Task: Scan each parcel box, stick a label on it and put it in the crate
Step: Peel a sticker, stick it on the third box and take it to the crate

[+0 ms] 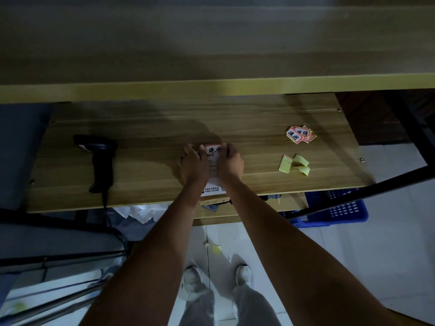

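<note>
Pressing label [213, 149] onto, seemingly, parcel box [213, 184].

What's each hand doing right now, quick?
Left hand: pressing the red-and-white label onto the parcel box.
Right hand: pressing the same label's other side; holding nothing else.

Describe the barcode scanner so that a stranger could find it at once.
On the wooden lower shelf, look at the left end, far from both hands. The black pistol-shaped handheld scanner lies flat there, its cable hanging over the front edge. It is the only dark object on the shelf.
</note>
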A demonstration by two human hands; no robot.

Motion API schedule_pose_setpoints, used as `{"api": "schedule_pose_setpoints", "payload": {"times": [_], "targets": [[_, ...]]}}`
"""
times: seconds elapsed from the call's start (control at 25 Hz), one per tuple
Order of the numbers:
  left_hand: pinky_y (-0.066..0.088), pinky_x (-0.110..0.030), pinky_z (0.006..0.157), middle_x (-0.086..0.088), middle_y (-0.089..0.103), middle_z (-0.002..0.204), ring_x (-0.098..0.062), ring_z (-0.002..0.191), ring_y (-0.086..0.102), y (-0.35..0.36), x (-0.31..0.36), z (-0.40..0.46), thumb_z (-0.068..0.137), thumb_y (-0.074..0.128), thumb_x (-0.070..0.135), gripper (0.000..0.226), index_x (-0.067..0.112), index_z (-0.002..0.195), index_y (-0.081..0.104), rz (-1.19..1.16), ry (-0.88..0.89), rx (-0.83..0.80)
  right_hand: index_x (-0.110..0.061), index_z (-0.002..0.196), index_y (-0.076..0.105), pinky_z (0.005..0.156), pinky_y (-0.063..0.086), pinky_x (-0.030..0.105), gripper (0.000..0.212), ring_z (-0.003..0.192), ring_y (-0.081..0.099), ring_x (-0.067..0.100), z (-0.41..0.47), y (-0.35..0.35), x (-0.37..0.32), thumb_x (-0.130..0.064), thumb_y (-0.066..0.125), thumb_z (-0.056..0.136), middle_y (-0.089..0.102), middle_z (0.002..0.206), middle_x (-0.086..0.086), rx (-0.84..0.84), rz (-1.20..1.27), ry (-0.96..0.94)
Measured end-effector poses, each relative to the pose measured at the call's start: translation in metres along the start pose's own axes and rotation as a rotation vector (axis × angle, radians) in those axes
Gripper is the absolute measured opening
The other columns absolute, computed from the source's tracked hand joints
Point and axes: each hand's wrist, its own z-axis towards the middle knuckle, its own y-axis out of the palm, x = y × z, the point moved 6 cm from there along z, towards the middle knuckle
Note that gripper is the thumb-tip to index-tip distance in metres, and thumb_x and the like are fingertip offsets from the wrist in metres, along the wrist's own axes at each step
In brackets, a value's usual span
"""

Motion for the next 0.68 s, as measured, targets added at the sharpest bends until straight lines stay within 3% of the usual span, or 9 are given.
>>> {"api": "schedule_pose_setpoints", "payload": {"times": [0.2, 0.44, 0.68], "targets": [[0.039, -0.037, 0.094, -0.017, 0.055, 0.131, -0.036, 0.121, 0.05, 0.0022, -0.0006, -0.0001, 0.094, 0.045, 0.052, 0.06, 0.005, 0.13, 0.045, 0.091, -0.006, -0.005, -0.017, 0.103, 0.065, 0.067, 0.051, 0.029, 0.038, 0.084, 0.067, 0.021, 0.0001, 0.001, 0.0011, -0.051, 0.051, 0.093, 0.072, 0.093, 0.005, -0.015, -0.001, -0.001], [0.036, -0.04, 0.098, -0.02, 0.058, 0.124, -0.039, 0.118, 0.05, 0.0078, -0.0073, 0.0085, 0.096, 0.046, 0.044, 0.051, 0.001, 0.123, 0.047, 0.018, 0.0, -0.028, -0.013, 0.11, 0.061, 0.066, 0.036, 0.027, 0.039, 0.092, 0.065, 0.03, -0.0016, 0.0004, -0.0055, -0.039, 0.032, 0.103, 0.069, 0.104, 0.011, -0.005, -0.143, -0.014], [0.041, -0.039, 0.094, -0.019, 0.055, 0.13, -0.036, 0.122, 0.048, 0.0062, -0.0054, 0.0018, 0.092, 0.048, 0.053, 0.063, 0.005, 0.132, 0.043, -0.009, -0.039, -0.028, -0.016, 0.107, 0.063, 0.07, 0.048, 0.029, 0.04, 0.089, 0.067, 0.025, -0.0025, 0.0023, -0.0016, -0.049, 0.044, 0.096, 0.071, 0.099, 0.007, -0.022, -0.07, -0.023]]}}
